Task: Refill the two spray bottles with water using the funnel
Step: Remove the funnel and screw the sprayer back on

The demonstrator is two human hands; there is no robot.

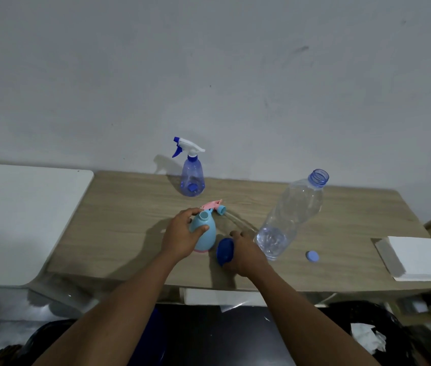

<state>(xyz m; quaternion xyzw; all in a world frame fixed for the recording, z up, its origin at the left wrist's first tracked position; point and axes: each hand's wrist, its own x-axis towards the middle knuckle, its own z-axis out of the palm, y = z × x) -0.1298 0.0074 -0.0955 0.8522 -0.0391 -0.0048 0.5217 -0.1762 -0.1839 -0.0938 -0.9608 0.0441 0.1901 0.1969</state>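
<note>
My left hand (pixel 180 239) has its fingers and thumb curled round the light blue spray bottle (pixel 205 237), clasped just under its open neck; the bottle stands upright on the table (pixel 119 207). My right hand (pixel 243 253) has its fingers curled over the funnel (pixel 225 250), gripping it just beside the bottle; whether the funnel rests on the wood or is clear of it I cannot tell. The pink sprayer head (pixel 215 207) lies behind the bottle, touching or nearly so. The water bottle (pixel 292 215) stands uncapped near my right hand, with only a little water showing at its bottom; its cap (pixel 312 256) lies on the table beside it. The second spray bottle (pixel 192 178) stands at the back, head on. Assessment: first refill, funnel-fitting step. Next move calls for turning the spout down and seating it in the open neck while the left hand steadies the bottle.
</note>
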